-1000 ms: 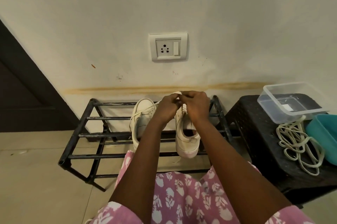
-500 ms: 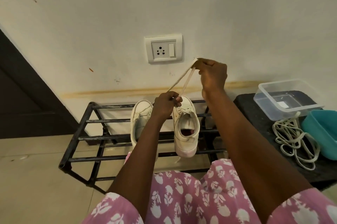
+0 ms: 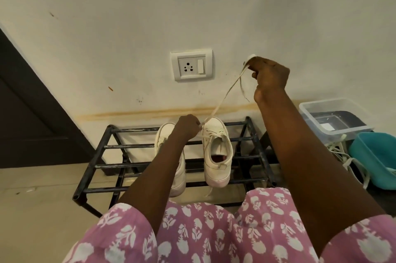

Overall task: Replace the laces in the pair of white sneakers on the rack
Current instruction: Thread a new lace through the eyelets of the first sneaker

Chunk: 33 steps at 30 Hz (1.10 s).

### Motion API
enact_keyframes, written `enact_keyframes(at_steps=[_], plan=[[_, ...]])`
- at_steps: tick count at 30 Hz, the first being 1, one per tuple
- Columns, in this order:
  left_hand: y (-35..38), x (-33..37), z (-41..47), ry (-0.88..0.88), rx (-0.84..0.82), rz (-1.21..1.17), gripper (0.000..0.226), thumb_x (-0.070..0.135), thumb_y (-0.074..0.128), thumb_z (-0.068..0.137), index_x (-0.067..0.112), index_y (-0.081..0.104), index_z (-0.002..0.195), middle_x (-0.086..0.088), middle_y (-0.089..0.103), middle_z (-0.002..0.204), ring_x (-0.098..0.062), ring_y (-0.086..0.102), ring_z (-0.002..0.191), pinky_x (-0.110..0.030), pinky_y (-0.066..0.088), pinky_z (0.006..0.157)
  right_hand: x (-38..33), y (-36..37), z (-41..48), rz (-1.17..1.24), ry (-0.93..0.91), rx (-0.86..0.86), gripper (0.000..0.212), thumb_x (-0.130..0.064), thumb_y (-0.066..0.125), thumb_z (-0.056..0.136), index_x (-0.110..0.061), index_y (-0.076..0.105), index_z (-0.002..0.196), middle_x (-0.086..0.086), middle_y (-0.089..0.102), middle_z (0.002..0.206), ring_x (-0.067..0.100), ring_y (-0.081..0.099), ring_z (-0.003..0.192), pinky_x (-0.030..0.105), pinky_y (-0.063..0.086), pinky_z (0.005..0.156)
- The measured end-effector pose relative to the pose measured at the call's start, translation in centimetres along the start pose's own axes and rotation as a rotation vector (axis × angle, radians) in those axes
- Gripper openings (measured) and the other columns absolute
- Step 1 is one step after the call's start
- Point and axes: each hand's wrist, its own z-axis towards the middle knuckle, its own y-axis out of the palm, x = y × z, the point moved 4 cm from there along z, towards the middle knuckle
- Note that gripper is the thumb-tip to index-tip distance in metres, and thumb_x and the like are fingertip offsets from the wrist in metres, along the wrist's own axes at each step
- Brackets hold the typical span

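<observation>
Gripping the lace [image 3: 224, 97], left hand [image 3: 187, 126] and right hand [image 3: 270, 75] stretch it diagonally — up-right from the sneaker [image 3: 216, 140].

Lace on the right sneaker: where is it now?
Head view, centre-right: the lace runs taut from the right sneaker, at the left hand, up to the right hand raised beside the wall socket.

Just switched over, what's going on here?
A person is working on a white sneaker on the black rack. The right hand holds its lace raised high; the lace runs taut down to the left hand, pinching it at the sneaker's front. The other sneaker sits alongside, partly hidden. Loose laces lie on the stool.
</observation>
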Motion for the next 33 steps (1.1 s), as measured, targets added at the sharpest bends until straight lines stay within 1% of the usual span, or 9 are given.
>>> enact_keyframes(at_steps=[5,7,11,16,21,23,27,30,33], plan=[[-1.5,5.4,-1.1,0.248,-0.004,-0.545,0.035,0.013,0.053,0.094,0.009,0.054,0.129,-0.01,0.059,0.128,-0.023,0.053,0.121,-0.036,0.04,0.105,1.3,0.7,-1.1,0.072,0.162,-0.064,0.021,0.005,0.069,0.076,-0.004,0.07,0.096,0.001,0.063,0.067,0.009,0.05,0.055,0.014,0.042,0.051],[-2.6,7.2,-1.4,0.309,0.076,-0.68,0.03,0.015,0.052,0.095,0.011,0.059,0.124,-0.008,0.062,0.123,-0.02,0.055,0.115,-0.031,0.042,0.099,1.4,1.0,-1.5,0.048,0.136,-0.077,0.018,0.007,0.067,0.075,-0.001,0.071,0.091,0.002,0.064,0.068,0.014,0.051,0.063,0.014,0.042,0.05],[-3.9,8.1,-1.6,0.311,0.191,-0.855,0.017,0.011,0.056,0.092,0.005,0.068,0.103,-0.008,0.068,0.087,-0.013,0.062,0.079,-0.022,0.049,0.079,1.4,1.1,-2.0,0.019,0.137,-0.078,0.009,0.004,0.069,0.074,-0.004,0.07,0.079,0.001,0.061,0.065,0.014,0.043,0.063,0.014,0.04,0.041],[-2.7,6.1,-1.3,0.232,0.175,-0.735,0.012,0.002,0.06,0.087,-0.003,0.069,0.092,-0.01,0.066,0.081,-0.016,0.063,0.072,-0.031,0.052,0.083,0.6,0.8,-1.6,0.083,0.12,-0.04,0.012,0.002,0.074,0.07,-0.009,0.068,0.07,-0.001,0.064,0.068,0.016,0.051,0.071,0.018,0.041,0.06],[-1.0,3.7,-1.3,0.194,0.126,-0.834,0.008,-0.003,0.057,0.088,-0.002,0.065,0.087,-0.005,0.063,0.07,-0.001,0.062,0.055,-0.012,0.049,0.059,0.2,0.2,-0.9,0.162,0.123,-0.008,0.015,-0.003,0.074,0.075,-0.009,0.065,0.064,0.006,0.067,0.069,0.02,0.059,0.075,0.021,0.042,0.067],[-0.6,2.9,-1.0,0.175,0.119,-0.8,0.008,-0.002,0.059,0.087,0.0,0.067,0.086,0.001,0.066,0.064,-0.001,0.062,0.054,-0.012,0.049,0.058,0.2,-0.2,-0.8,0.155,0.138,0.01,0.015,-0.005,0.074,0.075,-0.01,0.065,0.065,0.006,0.068,0.071,0.017,0.06,0.074,0.02,0.043,0.068],[-0.2,0.9,-0.1,0.102,0.12,-0.629,0.004,0.003,0.064,0.085,0.001,0.068,0.086,-0.015,0.072,0.078,-0.015,0.065,0.069,-0.029,0.053,0.083,0.5,-1.0,-0.5,0.161,0.174,0.043,0.012,-0.005,0.072,0.078,-0.009,0.066,0.069,0.008,0.07,0.076,0.009,0.063,0.061,0.018,0.047,0.065],[-0.5,-0.8,0.3,0.042,0.123,-0.34,0.012,0.013,0.069,0.082,0.004,0.07,0.091,-0.013,0.074,0.09,-0.01,0.061,0.074,-0.012,0.042,0.067,0.8,-1.8,-0.2,0.133,0.172,0.078,0.014,-0.004,0.073,0.076,-0.01,0.066,0.067,0.005,0.068,0.074,0.013,0.058,0.067,0.018,0.046,0.06],[-0.9,-2.0,0.4,-0.011,0.088,-0.146,0.017,0.016,0.071,0.08,0.007,0.073,0.094,-0.009,0.071,0.098,-0.02,0.061,0.094,-0.022,0.04,0.074,0.9,-2.3,0.1,0.081,0.168,0.081,0.009,-0.007,0.074,0.077,-0.01,0.068,0.071,-0.002,0.062,0.065,0.009,0.048,0.06,0.02,0.041,0.058]])
